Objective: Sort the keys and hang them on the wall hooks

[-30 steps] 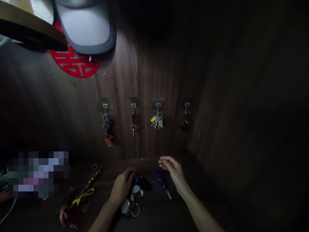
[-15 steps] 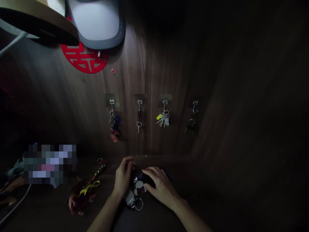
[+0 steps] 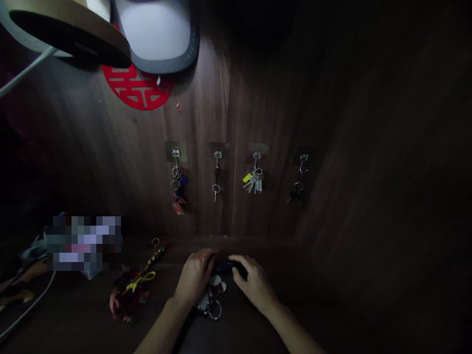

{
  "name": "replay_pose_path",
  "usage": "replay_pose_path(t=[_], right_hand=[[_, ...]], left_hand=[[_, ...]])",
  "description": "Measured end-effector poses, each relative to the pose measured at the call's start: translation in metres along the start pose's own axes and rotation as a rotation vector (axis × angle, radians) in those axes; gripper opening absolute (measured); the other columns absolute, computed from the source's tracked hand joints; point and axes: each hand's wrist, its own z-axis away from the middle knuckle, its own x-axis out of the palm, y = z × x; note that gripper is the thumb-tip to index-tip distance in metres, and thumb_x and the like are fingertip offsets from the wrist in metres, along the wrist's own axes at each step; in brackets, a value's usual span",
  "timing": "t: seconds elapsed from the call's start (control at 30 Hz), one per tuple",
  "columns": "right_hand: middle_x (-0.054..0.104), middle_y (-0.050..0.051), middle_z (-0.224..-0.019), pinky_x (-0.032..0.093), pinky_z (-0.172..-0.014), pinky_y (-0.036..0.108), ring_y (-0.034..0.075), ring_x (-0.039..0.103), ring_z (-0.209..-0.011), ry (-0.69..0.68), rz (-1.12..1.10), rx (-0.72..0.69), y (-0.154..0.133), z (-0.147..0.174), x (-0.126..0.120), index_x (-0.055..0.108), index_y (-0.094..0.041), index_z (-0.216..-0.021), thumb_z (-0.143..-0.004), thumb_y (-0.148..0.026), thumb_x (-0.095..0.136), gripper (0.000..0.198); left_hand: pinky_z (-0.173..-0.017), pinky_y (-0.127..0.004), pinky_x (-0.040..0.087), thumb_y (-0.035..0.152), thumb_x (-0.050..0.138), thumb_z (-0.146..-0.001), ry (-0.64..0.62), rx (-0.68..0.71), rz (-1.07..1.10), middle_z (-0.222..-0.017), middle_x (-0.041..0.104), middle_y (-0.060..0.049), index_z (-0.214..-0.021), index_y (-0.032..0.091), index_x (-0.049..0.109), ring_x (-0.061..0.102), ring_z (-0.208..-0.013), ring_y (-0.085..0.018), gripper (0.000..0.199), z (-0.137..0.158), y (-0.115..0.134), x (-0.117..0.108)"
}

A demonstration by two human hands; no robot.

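A small dark blue object point(image 3: 222, 265) lies between my hands low in the head view; its kind is too dark to make out. My left hand point(image 3: 196, 273) has its fingers curled down at the object's left end, fingertips partly hidden. On the other end, my right hand point(image 3: 255, 282) grips it between thumb and fingers. Just below is a keychain with pale round discs point(image 3: 218, 283) and a large metal ring point(image 3: 215, 310). A grey piece point(image 3: 202, 303) of it shows beside my left wrist.
Key bunches point(image 3: 255, 181) hang from several metal hooks on the wood panel. Tangled coloured cords point(image 3: 129, 295) and a small ring point(image 3: 155, 242) lie left of my hands. A cap point(image 3: 158, 37) and a red cut-out point(image 3: 142, 91) are at upper left, a white cable point(image 3: 35, 314) at lower left.
My left hand has turned over and moved right onto the dark blue object. My right hand has shifted slightly right, exposing more of it. The view has shifted a little.
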Motion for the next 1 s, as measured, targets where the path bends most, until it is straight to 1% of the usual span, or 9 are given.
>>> replay_pose_path(t=[0.1,0.17,0.27,0.33,0.47,0.6,0.8,0.9,1.0], right_hand=[[0.07,0.002,-0.092,0.048,-0.08,0.033,0.021,0.064,-0.087,0.061,-0.142,0.064,0.002,-0.002,-0.002,0.065,-0.026,-0.093,-0.077,-0.02,0.05,0.021],[0.071,0.002,-0.09,0.049,-0.079,0.032,0.021,0.064,-0.086,0.081,-0.237,0.116,0.003,-0.003,-0.003,0.066,-0.026,-0.091,-0.078,-0.025,0.053,0.019],[0.071,0.003,-0.091,0.049,-0.08,0.032,0.022,0.064,-0.088,0.084,-0.389,0.173,0.002,-0.004,-0.005,0.067,-0.024,-0.091,-0.079,-0.033,0.055,0.019],[0.07,0.004,-0.091,0.051,-0.078,0.032,0.021,0.064,-0.086,0.081,-0.489,0.199,0.0,-0.005,-0.005,0.067,-0.023,-0.092,-0.079,-0.038,0.057,0.023],[0.069,0.004,-0.09,0.053,-0.072,0.03,0.019,0.065,-0.077,0.071,-0.646,0.248,-0.005,-0.006,-0.007,0.067,-0.021,-0.093,-0.077,-0.042,0.06,0.027],[0.067,0.002,-0.079,0.052,-0.065,0.028,0.016,0.064,-0.067,0.093,-0.747,0.291,-0.008,-0.008,-0.009,0.065,-0.021,-0.095,-0.075,-0.044,0.063,0.031],[0.064,0.0,-0.072,0.048,-0.062,0.025,0.014,0.061,-0.062,0.082,-0.839,0.315,-0.007,-0.008,-0.011,0.062,-0.022,-0.097,-0.077,-0.043,0.061,0.029],[0.065,-0.001,-0.072,0.047,-0.063,0.025,0.013,0.06,-0.061,0.057,-0.922,0.331,-0.008,-0.008,-0.011,0.061,-0.022,-0.099,-0.08,-0.04,0.059,0.026],[0.066,0.0,-0.076,0.046,-0.064,0.026,0.012,0.058,-0.06,0.014,-1.019,0.339,-0.012,-0.008,-0.013,0.063,-0.022,-0.095,-0.082,-0.039,0.057,0.022]], left_hand=[[-0.087,-0.032,0.043,0.027,0.041,-0.09,-0.018,0.024,-0.015,-0.1,0.069,-0.003,-0.102,0.024,0.061,0.062,-0.094,-0.02,0.024,0.002,0.007,0.0],[-0.089,-0.033,0.043,0.031,0.046,-0.087,-0.04,0.046,0.001,-0.103,0.068,-0.003,-0.105,0.025,0.06,0.061,-0.097,-0.021,0.023,0.003,0.012,0.0],[-0.09,-0.035,0.043,0.034,0.058,-0.08,-0.086,0.084,0.025,-0.108,0.066,-0.002,-0.111,0.026,0.057,0.059,-0.101,-0.022,0.032,0.003,0.016,-0.001],[-0.091,-0.035,0.042,0.031,0.061,-0.078,-0.1,0.102,0.037,-0.11,0.065,-0.002,-0.113,0.027,0.055,0.058,-0.103,-0.022,0.035,0.003,0.017,-0.002],[-0.093,-0.036,0.042,0.025,0.053,-0.083,-0.072,0.11,0.053,-0.109,0.065,-0.002,-0.112,0.026,0.055,0.057,-0.103,-0.021,0.029,0.003,0.018,-0.002],[-0.094,-0.037,0.042,0.024,0.046,-0.085,-0.055,0.093,0.093,-0.108,0.065,-0.005,-0.116,0.023,0.054,0.057,-0.102,-0.021,0.032,0.004,0.02,0.0],[-0.094,-0.034,0.041,0.031,0.037,-0.089,-0.091,-0.014,0.251,-0.114,0.063,-0.006,-0.121,0.023,0.052,0.054,-0.108,-0.021,0.035,0.005,0.027,-0.002],[-0.09,-0.03,0.042,0.032,0.032,-0.092,-0.107,-0.028,0.333,-0.11,0.064,-0.004,-0.117,0.024,0.054,0.056,-0.102,-0.019,0.034,0.004,0.03,-0.005],[-0.08,-0.025,0.044,0.034,0.027,-0.093,-0.126,-0.055,0.378,-0.096,0.067,-0.003,-0.108,0.021,0.059,0.06,-0.087,-0.017,0.038,0.002,0.032,-0.007]])
